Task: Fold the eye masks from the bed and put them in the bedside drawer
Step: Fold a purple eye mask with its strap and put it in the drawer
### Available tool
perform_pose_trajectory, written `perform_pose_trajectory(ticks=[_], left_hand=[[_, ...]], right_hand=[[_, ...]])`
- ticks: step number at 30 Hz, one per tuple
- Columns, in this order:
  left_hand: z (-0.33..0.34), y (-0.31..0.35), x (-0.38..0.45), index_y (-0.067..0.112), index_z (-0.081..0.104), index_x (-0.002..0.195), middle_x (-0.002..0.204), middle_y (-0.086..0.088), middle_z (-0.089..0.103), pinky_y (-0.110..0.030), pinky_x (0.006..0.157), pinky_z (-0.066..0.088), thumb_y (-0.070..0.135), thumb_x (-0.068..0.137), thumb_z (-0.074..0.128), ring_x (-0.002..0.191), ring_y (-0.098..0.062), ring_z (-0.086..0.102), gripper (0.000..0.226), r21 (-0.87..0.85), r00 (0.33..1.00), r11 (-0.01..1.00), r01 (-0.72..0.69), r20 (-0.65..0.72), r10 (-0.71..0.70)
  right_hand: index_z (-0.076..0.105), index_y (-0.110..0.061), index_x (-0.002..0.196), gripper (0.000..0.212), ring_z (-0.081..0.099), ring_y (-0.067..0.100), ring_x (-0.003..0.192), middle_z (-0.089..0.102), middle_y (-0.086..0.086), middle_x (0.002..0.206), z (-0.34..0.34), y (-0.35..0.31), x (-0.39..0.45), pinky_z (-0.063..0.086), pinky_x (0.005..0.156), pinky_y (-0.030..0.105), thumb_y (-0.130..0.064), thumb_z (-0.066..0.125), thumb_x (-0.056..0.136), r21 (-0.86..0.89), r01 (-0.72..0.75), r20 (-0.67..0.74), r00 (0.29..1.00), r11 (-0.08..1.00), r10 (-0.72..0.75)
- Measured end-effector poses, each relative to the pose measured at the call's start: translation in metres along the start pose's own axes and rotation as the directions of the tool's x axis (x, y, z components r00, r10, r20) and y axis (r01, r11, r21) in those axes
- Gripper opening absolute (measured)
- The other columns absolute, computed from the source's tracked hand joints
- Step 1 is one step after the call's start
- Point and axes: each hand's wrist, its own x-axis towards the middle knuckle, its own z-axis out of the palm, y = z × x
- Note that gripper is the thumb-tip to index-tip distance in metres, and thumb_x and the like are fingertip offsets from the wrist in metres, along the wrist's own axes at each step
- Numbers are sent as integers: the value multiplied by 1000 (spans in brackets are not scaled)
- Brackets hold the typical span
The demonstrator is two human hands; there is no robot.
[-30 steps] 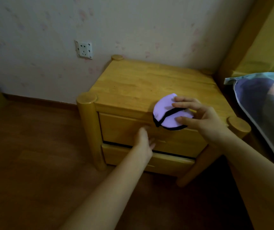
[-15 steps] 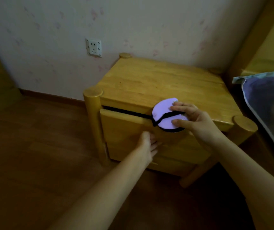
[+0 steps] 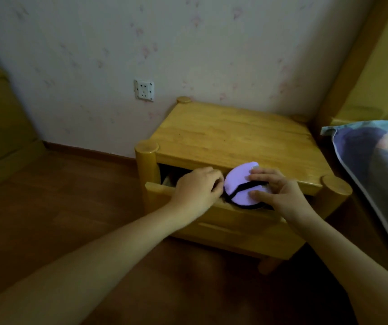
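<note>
The folded lilac eye mask [image 3: 242,184], edged and strapped in black, sits at the mouth of the open top drawer [image 3: 211,208] of the wooden bedside table [image 3: 230,139], partly over the drawer's front edge and partly under the tabletop's lip. The right hand [image 3: 279,192] pinches it from the right, fingers curled over its top and thumb against its lower face. The left hand [image 3: 197,187] is just beside the mask on the left, fingers curled down over the drawer front, gripping its upper edge. Inside the drawer, something pale shows at the left end, too dark to make out. No writing or label can be read anywhere. A white wall socket [image 3: 144,89] is on the wall behind, and a patterned pillow [image 3: 376,165] is cut off at the right edge.
</note>
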Motion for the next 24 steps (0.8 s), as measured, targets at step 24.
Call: perform_pose_trajectory(ticks=[24], left_hand=[[8,-52,-43,23,74,83,84,-15,67,-36,61,41,65,78,58,78,-30,63,46,-256,784,935,247,620,-38]], right_hand=[[66,-23,112,26,60,4,100,64,-1,116,-2,39,-15,51,83,18,-12,63,88,-536,-372,405,675,758,617]])
